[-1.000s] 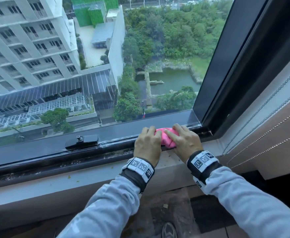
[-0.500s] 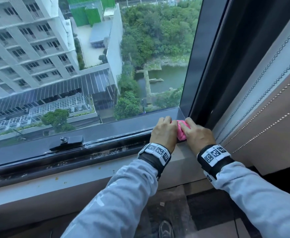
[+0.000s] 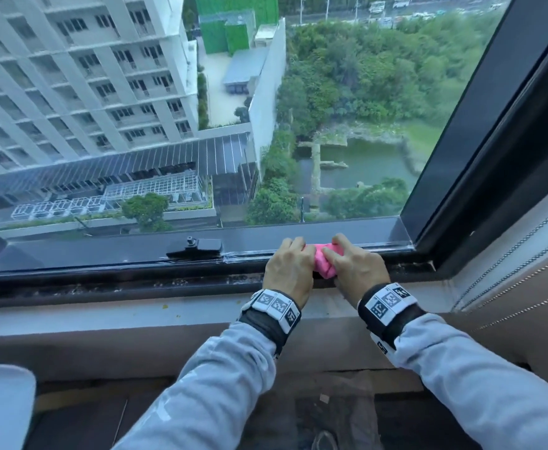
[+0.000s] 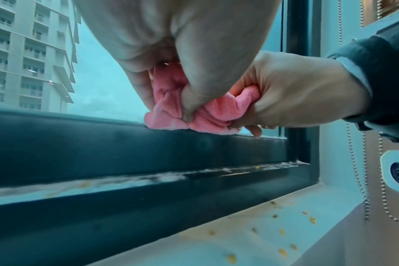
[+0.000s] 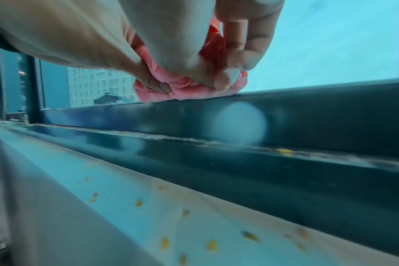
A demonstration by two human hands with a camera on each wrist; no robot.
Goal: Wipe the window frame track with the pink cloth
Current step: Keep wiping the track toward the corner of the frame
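Observation:
Both hands grip a bunched pink cloth (image 3: 324,266) between them. My left hand (image 3: 293,254) holds its left side and my right hand (image 3: 341,251) its right side, fingers curled over it. In the left wrist view the cloth (image 4: 207,111) presses on the top edge of the dark lower window rail (image 4: 103,144), a little left of the right corner. Below that rail runs the track (image 3: 136,285), a dark channel with pale dust and grit, seen also as track (image 4: 171,177) and track (image 5: 194,142). In the right wrist view the cloth (image 5: 187,90) sits under my right hand's fingers (image 5: 246,54).
A black window latch (image 3: 201,246) sits on the rail left of the hands. The pale sill (image 3: 136,315) carries yellow crumbs. Bead chains (image 3: 509,254) of a blind hang along the right wall. The dark upright frame (image 3: 461,157) closes the right corner. A white object (image 3: 0,404) lies at lower left.
Both hands slid the cloth right into the window's corner, then back left along the rail. They still grip it together.

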